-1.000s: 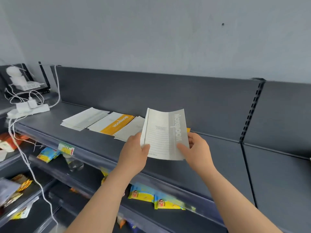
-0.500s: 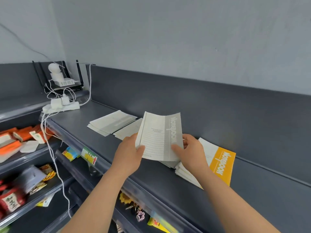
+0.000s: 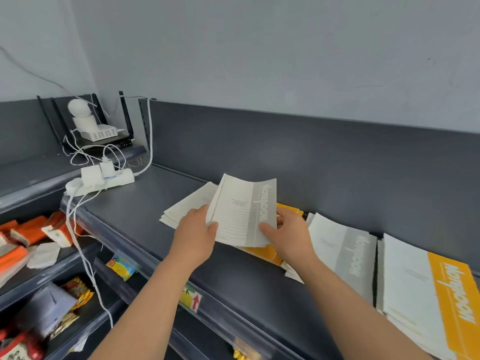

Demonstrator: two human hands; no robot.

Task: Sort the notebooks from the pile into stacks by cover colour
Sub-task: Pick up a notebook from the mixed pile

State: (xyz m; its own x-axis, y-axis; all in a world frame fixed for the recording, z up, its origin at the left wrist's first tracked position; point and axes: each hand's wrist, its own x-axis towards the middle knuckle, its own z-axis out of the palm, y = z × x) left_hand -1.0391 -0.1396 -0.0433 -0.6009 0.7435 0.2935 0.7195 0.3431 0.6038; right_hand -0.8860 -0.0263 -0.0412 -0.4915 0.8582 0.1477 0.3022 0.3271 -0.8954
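While both hands pinch its lower corners, left hand (image 3: 193, 233) and right hand (image 3: 291, 236), the grey notebook (image 3: 244, 210) stands between them.

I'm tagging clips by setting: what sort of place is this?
Probably a small shop: tiered dark metal shelving, packaged snacks on the lower shelves, and a label on the shelf edge.

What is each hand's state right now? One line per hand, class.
Left hand: pinches the left edge of the thin white paper notebook with a grey stripe.
Right hand: pinches that notebook's right edge.
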